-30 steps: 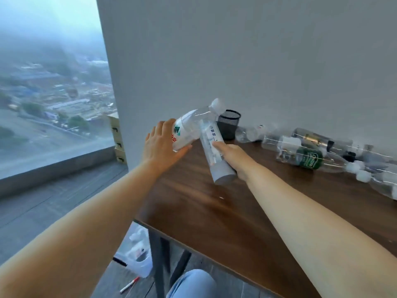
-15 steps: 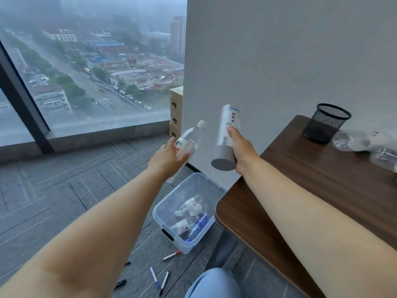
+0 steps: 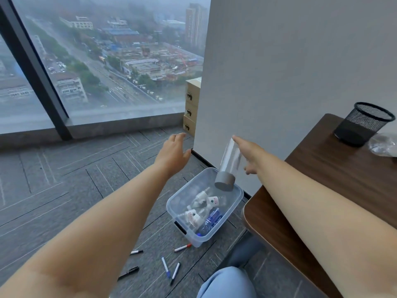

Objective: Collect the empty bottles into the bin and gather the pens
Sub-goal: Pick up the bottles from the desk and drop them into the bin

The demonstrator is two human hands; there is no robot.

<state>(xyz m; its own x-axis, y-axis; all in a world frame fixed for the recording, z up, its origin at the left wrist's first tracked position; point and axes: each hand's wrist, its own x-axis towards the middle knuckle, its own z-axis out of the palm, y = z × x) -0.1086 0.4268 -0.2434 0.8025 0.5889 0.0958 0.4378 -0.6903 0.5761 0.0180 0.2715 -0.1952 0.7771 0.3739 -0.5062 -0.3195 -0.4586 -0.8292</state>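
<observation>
A clear bottle with a grey cap hangs cap-down in the air just above the clear plastic bin on the floor. My right hand is beside it with fingers spread; only the index fingertip is near the bottle's base. My left hand hovers open and empty over the floor, left of the bin. Several empty bottles lie inside the bin. Several pens lie on the carpet in front of it, among them a red-capped pen, a blue-capped pen and a black pen.
The brown table is at the right, its corner next to the bin. It carries a black mesh cup and a clear bottle at the frame edge. Stacked cardboard boxes stand by the wall. My knee is below.
Both hands carried bottles from the table to above the bin. The left hand's bottle is gone from it; the right hand has opened and its grey-capped bottle is dropping.
</observation>
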